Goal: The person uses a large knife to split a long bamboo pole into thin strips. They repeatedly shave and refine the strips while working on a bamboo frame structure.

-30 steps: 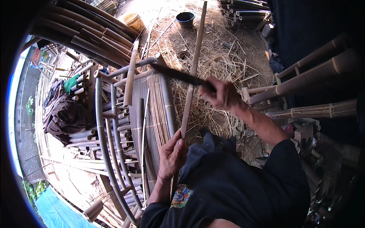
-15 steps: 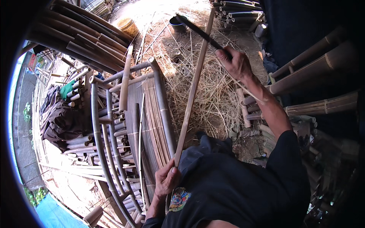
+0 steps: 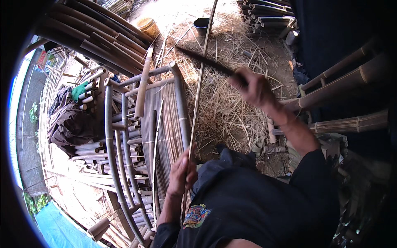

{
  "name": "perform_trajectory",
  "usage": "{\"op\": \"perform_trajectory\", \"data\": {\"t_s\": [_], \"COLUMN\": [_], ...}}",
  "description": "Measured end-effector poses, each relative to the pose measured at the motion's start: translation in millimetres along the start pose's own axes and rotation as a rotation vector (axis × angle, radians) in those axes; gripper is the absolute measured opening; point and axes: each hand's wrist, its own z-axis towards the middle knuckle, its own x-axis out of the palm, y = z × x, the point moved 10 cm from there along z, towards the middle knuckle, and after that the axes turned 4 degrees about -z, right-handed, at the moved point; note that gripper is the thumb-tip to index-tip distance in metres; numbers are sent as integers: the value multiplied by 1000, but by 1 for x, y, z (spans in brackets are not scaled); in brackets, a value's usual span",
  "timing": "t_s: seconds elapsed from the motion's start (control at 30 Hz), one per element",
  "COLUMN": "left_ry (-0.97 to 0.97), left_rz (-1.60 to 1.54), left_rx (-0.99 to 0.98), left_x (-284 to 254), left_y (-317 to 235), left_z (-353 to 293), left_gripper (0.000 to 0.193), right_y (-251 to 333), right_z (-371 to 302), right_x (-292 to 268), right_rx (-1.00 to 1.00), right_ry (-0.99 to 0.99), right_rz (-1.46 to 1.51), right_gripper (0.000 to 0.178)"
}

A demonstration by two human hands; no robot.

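A long, narrow bamboo strip [image 3: 199, 89] stands nearly upright in front of me, with its thin edge toward me. My left hand [image 3: 182, 174] is closed around its lower part, close to my body. In my right hand [image 3: 253, 89], the fingers wrap round the handle of a long dark-bladed knife [image 3: 206, 62]. The blade crosses the strip well above my left hand and points up to the left. Whether the edge touches the strip, I cannot tell. Slight blur softens my right hand.
To my left stands a bamboo bench [image 3: 184, 120] with a slatted seat. Pale shavings [image 3: 227, 107] litter the ground ahead. Farther off are a black bucket [image 3: 202, 25] and a yellowish bucket [image 3: 148, 27]. Bamboo poles [image 3: 99, 45] lie stacked at upper left; thick poles [image 3: 343, 91] jut in from the right.
The strip has turned from its broad face to its thin edge and stands more upright. My right hand has brought the knife lower, and the blade lies flatter across the strip.
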Motion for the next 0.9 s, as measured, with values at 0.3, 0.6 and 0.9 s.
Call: {"op": "perform_trajectory", "data": {"t_s": [0.3, 0.6, 0.9], "left_ry": [91, 108, 54], "left_rz": [-162, -110, -87], "left_rx": [-69, -128, -180], "left_x": [54, 50, 3], "left_y": [-9, 13, 45], "left_z": [33, 15, -43], "left_gripper": [52, 54, 55], "right_y": [20, 0, -39], "right_z": [-10, -6, -10], "right_x": [13, -23, -3], "right_rx": [1, -57, -3], "right_ry": [-1, -141, -68], "right_rz": [-16, -172, -206], "right_gripper": [59, 55, 57]}}
